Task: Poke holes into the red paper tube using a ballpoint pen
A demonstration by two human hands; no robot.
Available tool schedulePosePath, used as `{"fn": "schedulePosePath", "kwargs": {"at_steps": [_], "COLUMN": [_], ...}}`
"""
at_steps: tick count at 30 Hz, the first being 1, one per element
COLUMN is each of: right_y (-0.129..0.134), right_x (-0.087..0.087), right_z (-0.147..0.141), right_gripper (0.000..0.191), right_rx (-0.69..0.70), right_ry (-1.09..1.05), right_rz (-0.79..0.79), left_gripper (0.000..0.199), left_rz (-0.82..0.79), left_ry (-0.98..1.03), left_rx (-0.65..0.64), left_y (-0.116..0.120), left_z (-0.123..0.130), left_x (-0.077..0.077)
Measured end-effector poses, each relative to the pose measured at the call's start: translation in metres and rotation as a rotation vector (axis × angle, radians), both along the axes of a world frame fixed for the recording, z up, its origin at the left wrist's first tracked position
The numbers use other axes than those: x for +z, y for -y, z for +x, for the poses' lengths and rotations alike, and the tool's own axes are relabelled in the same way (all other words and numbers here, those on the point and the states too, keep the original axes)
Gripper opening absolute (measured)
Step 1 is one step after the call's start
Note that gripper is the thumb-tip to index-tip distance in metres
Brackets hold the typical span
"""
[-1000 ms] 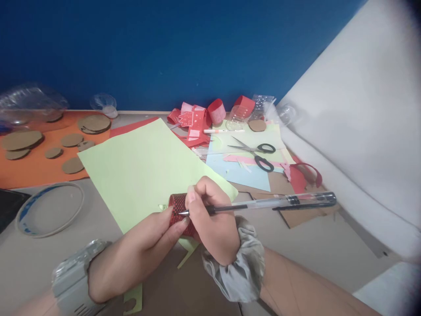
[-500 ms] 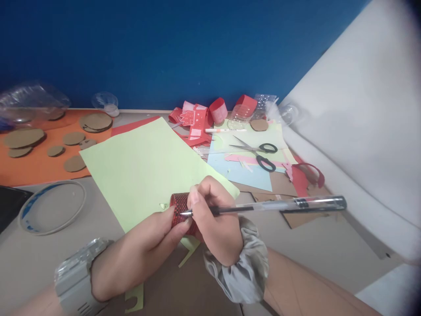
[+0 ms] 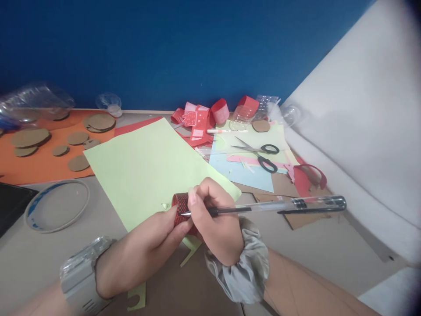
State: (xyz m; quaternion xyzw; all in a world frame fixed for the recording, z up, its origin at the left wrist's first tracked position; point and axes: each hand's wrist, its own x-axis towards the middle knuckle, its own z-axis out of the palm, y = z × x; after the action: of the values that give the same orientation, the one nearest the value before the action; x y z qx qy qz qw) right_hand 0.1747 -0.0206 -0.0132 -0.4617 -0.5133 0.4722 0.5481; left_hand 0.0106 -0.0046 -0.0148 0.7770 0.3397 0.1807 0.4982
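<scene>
Between both hands sits a small red tube (image 3: 181,202) covered in a dark dotted pattern. My left hand (image 3: 148,250) pinches it from the left, thumb and fingers closed on its edge. My right hand (image 3: 215,219) is closed around a clear pen (image 3: 269,206), whose metal tip touches or nearly touches the tube's patterned surface. The fingers hide the tube's right part. Beneath and beyond the hands lies a large light green sheet (image 3: 148,162).
Black-handled scissors (image 3: 259,151) lie open on papers at the right, near red paper rings (image 3: 219,111). Cardboard discs (image 3: 31,138) rest on orange paper (image 3: 66,173) at the left. A tape ring (image 3: 87,204) lies nearer. A blue wall (image 3: 164,52) stands behind.
The view has shifted slightly, so the table items appear a little further right. Both hands keep their holds, and the pen tip stays at the tube with barely any movement.
</scene>
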Motion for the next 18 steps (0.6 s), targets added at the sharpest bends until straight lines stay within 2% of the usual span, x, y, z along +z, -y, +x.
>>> {"fn": "schedulePosePath", "kwargs": {"at_steps": [10,15,18], "right_y": [0.000,-0.002,-0.001], "right_x": [0.001,0.004,0.006], "right_z": [-0.001,0.001,0.002], "right_gripper": [0.035,0.036,0.036], "right_rx": [-0.010,-0.073,-0.071], "right_ry": [-0.001,0.000,0.028], "right_rz": [-0.033,-0.074,-0.057], "left_gripper": [0.020,0.024,0.025], "left_rz": [-0.043,-0.184,-0.195], "left_ry": [-0.029,-0.021,-0.010], "left_rx": [0.025,0.033,0.029], "left_y": [0.001,-0.002,-0.003], "left_z": [0.002,0.005,0.006], "left_x": [0.004,0.009,0.012]}}
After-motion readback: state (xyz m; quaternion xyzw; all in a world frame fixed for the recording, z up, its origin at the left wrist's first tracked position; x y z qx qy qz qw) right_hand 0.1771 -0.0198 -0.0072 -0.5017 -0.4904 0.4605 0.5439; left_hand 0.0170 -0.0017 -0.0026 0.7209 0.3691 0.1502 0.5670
